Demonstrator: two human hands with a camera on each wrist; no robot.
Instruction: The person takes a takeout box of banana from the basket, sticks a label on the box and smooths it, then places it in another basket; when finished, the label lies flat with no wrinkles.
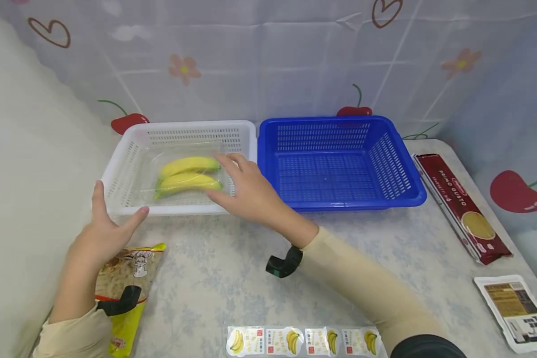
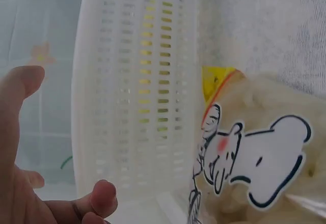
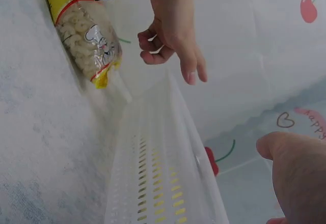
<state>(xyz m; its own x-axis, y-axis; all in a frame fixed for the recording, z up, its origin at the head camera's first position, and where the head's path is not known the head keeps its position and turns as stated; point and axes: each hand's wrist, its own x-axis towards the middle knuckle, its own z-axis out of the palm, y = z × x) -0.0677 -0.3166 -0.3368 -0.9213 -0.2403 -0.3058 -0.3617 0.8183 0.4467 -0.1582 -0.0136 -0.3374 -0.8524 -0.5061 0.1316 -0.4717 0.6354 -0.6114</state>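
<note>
Bottom of the frame there's a strip of banana labels [image 1: 300, 343], with a yellow-ended bag [image 1: 136, 276] lower left. Left hand [image 1: 102, 239] is just above that, thumb and index spread wide, nothing in it, right by the near left corner of the white basket [image 1: 174, 210]. The wrapped bananas [image 1: 185, 182] lie in that basket, long axis running left-right, up and right of the left hand. Right hand [image 1: 250, 191] is way nearer: fingers loosely spread at their right end, bananas stretching off leftward from it. Can't tell if it's touching the wrap.
</note>
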